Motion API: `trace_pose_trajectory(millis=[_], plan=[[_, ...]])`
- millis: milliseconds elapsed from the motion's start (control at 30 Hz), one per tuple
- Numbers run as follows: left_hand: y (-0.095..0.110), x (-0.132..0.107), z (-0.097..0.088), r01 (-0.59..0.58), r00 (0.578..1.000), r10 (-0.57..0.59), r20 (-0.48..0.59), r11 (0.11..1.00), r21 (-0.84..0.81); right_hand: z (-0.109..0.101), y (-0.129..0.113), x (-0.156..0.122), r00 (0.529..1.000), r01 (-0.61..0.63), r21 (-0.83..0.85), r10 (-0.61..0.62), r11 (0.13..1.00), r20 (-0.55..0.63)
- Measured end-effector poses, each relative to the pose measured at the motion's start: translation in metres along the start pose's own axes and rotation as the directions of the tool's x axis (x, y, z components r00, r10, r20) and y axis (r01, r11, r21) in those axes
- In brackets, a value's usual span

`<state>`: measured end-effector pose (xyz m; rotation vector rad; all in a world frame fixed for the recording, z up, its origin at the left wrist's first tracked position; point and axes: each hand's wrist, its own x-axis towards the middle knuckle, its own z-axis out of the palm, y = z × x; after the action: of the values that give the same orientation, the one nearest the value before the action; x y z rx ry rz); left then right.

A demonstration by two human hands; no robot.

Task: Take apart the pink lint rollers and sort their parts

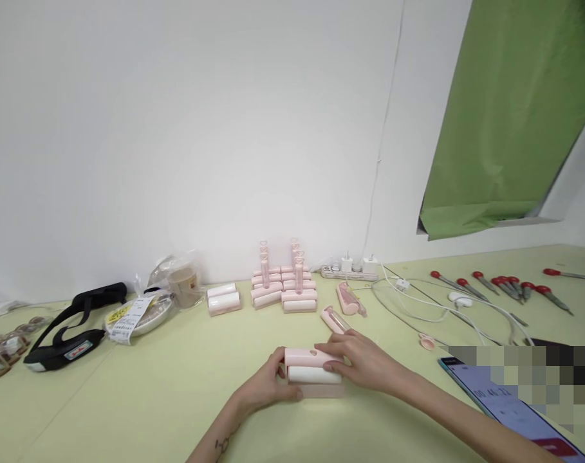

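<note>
A pink case with a white roller lies lengthwise in front of me, with a round hole in its pink top part and a clear lower edge. My left hand is closed around its left end, thumb low on the front. At the right end my right hand grips it, fingers on the pink top and thumb by the white roller. Just beyond the right hand lies a slim pink piece with a clear window, partly covered by the fingers. Behind it is a pink part in clear wrapping.
Several similar pink cases stand grouped near the wall, slim upright pieces among them. Two white-topped cases sit left of them. A power strip, white cables, red-ended tools and a phone occupy the right; a black strap lies left.
</note>
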<state>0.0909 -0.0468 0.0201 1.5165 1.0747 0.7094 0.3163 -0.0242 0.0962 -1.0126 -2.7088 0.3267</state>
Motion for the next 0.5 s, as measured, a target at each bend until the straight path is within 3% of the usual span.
trace_pose_trajectory(millis=[100,200,267,367,500], plan=[[0.003,-0.001,0.0,-0.044,0.999,0.044,0.0,0.998,0.047,0.008,-0.002,0.001,0.999,0.018,-0.03,-0.016,0.999,0.045],[0.005,-0.003,0.001,-0.043,0.999,0.043,0.001,0.997,0.061,0.003,0.005,0.003,0.998,0.02,0.067,-0.024,0.998,0.06],[0.006,-0.004,0.002,-0.03,1.0,0.03,-0.007,0.996,0.079,-0.007,0.021,0.007,0.995,-0.09,0.137,0.094,0.987,-0.024],[0.006,-0.004,0.004,-0.017,1.0,0.019,-0.02,0.995,0.099,-0.022,0.055,0.016,0.932,-0.331,0.104,0.342,0.938,-0.118],[0.003,-0.003,0.005,-0.003,1.0,0.006,-0.03,0.995,0.103,-0.02,0.087,0.026,0.904,-0.417,0.049,0.42,0.908,-0.085]])
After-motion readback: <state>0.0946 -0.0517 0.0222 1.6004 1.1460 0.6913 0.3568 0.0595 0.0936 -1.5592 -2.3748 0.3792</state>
